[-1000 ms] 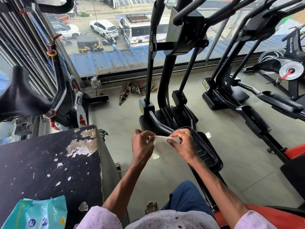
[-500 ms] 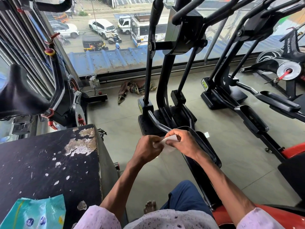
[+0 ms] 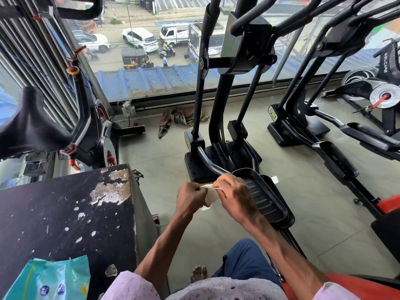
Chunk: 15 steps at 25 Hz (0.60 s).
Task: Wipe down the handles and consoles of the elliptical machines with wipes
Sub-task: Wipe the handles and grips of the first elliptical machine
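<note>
white, thin and crumpled, the small damp wipe [image 3: 209, 194] sits bunched between both hands, in the air above the grey tiled floor [image 3: 303, 202] and just left of the near black ribbed foot pedal [image 3: 265, 197].

head view: the left hand [image 3: 190, 197] pinches the wipe's left edge with curled fingers; the right hand [image 3: 234, 194] grips its right edge, knuckles up, the two hands nearly touching. the tall black elliptical machine [image 3: 225, 100] stands directly beyond, its handles and console high in the far part of the picture, well apart from the wipe; a second black elliptical machine [image 3: 320, 87] stands to the right. a teal plastic wipes packet [image 3: 49, 280] lies on the near corner of the black, paint-chipped wooden box [image 3: 65, 213] at left.

risk: the thin sheet could tear if the hands pull apart too sharply, or slip from one pinch and drop to the floor, dirtying it before any handle is wiped.

change: one second earlier the wipe was stretched flat between separated hands; since then the hands have closed together and the sheet is folded or gathered into a smaller wad. the camera has shifted only slightly.
</note>
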Available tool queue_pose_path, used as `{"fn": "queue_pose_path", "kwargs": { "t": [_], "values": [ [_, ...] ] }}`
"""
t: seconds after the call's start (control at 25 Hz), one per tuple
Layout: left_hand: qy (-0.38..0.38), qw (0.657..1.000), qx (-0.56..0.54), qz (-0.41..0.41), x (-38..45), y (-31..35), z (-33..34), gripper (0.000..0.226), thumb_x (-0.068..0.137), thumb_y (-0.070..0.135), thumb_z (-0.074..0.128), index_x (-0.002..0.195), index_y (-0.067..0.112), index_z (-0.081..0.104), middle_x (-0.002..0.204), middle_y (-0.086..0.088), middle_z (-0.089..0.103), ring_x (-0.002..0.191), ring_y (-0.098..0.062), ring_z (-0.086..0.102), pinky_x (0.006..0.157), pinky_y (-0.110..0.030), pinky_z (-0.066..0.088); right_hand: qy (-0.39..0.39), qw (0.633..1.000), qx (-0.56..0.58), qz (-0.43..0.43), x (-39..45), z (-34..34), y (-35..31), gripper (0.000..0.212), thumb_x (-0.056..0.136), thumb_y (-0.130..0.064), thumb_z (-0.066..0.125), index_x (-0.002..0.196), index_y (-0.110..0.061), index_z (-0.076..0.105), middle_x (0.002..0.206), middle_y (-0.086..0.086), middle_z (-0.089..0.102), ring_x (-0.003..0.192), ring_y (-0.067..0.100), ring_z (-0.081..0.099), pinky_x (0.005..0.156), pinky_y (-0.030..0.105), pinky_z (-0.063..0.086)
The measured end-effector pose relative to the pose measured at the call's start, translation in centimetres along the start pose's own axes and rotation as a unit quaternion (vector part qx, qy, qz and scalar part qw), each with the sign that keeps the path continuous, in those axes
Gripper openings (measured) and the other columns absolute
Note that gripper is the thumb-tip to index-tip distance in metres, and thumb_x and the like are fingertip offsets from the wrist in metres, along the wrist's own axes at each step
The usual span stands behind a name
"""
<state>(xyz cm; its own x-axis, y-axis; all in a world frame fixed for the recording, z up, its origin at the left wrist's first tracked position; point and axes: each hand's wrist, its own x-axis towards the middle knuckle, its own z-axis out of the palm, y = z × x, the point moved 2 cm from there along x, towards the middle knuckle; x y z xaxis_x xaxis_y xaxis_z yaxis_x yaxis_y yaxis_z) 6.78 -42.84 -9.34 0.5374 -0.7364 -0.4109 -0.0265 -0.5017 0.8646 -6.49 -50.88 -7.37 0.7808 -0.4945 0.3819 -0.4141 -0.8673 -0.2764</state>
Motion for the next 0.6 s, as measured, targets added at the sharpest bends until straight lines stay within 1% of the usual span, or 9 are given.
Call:
{"fn": "queue_pose_path", "kwargs": {
  "t": [0.08,0.12,0.2,0.28,0.36,0.44,0.52,0.6],
  "values": [
    [-0.058,0.988,-0.135,-0.05,-0.4,0.4,0.1,0.018,0.067,0.0,0.053,0.063,0.002,0.07,0.067,-0.015,0.07,0.062,-0.024,0.062,0.072,-0.038,0.056,0.004,1.0,-0.016,-0.026,-0.7,0.4,-0.7,0.021,0.082,-0.003,0.074,0.098,-0.015,0.068,0.096,0.0,0.063,0.085,0.022,0.062,0.077,0.039,0.053],
    [-0.084,0.977,-0.186,-0.066,-0.7,0.8,0.0,0.019,0.067,-0.007,0.052,0.067,0.001,0.07,0.071,-0.017,0.069,0.066,-0.025,0.063,0.078,-0.038,0.056,0.009,0.999,-0.019,-0.031,-1.1,0.5,-1.0,0.022,0.082,-0.003,0.074,0.1,-0.015,0.069,0.097,0.0,0.064,0.087,0.022,0.062,0.078,0.037,0.052],
    [-0.113,0.961,-0.236,-0.083,-1.0,1.3,-0.1,0.024,0.066,-0.013,0.051,0.076,-0.003,0.07,0.076,-0.018,0.068,0.071,-0.024,0.065,0.086,-0.038,0.056,0.025,0.999,-0.016,-0.03,-1.6,0.5,-1.2,0.022,0.083,-0.002,0.074,0.1,-0.014,0.069,0.099,0.0,0.065,0.089,0.023,0.062,0.081,0.037,0.052],
    [-0.132,0.946,-0.279,-0.101,-0.9,1.3,0.0,0.026,0.068,-0.012,0.049,0.076,-0.003,0.072,0.08,-0.018,0.069,0.076,-0.026,0.067,0.09,-0.04,0.055,0.038,0.998,-0.023,-0.041,-1.9,0.4,-1.1,0.018,0.084,-0.001,0.072,0.097,-0.012,0.07,0.096,0.001,0.065,0.088,0.025,0.062,0.081,0.039,0.052],
    [-0.15,0.926,-0.326,-0.115,-0.7,1.2,0.3,0.032,0.074,-0.009,0.046,0.084,-0.002,0.076,0.088,-0.021,0.07,0.083,-0.029,0.067,0.093,-0.041,0.054,0.051,0.996,-0.035,-0.064,-2.1,0.5,-1.0,0.015,0.086,0.001,0.069,0.097,-0.009,0.071,0.096,0.002,0.066,0.088,0.026,0.062,0.082,0.04,0.052],
    [-0.158,0.912,-0.361,-0.117,-0.7,1.4,0.5,0.036,0.078,-0.007,0.041,0.095,-0.005,0.073,0.095,-0.023,0.068,0.087,-0.029,0.065,0.094,-0.041,0.052,0.065,0.994,-0.043,-0.076,-2.3,0.5,-0.9,0.017,0.088,0.001,0.067,0.102,-0.007,0.073,0.102,0.003,0.068,0.094,0.026,0.063,0.086,0.04,0.051],
    [-0.151,0.894,-0.402,-0.126,-0.5,1.4,0.5,0.037,0.08,-0.005,0.036,0.095,-0.005,0.07,0.095,-0.023,0.066,0.083,-0.028,0.064,0.092,-0.04,0.052,0.071,0.993,-0.041,-0.082,-2.6,0.4,-0.7,0.02,0.089,-0.002,0.066,0.107,-0.006,0.074,0.11,0.003,0.07,0.104,0.025,0.064,0.094,0.04,0.049],
    [-0.135,0.879,-0.435,-0.143,-0.4,1.4,0.3,0.035,0.083,0.002,0.037,0.095,-0.004,0.069,0.093,-0.023,0.067,0.079,-0.029,0.064,0.09,-0.04,0.051,0.056,0.996,-0.012,-0.074,-2.8,0.1,-0.8,0.021,0.091,-0.007,0.065,0.11,-0.007,0.074,0.116,0.001,0.071,0.115,0.023,0.062,0.101,0.038,0.047]
  ]
}}
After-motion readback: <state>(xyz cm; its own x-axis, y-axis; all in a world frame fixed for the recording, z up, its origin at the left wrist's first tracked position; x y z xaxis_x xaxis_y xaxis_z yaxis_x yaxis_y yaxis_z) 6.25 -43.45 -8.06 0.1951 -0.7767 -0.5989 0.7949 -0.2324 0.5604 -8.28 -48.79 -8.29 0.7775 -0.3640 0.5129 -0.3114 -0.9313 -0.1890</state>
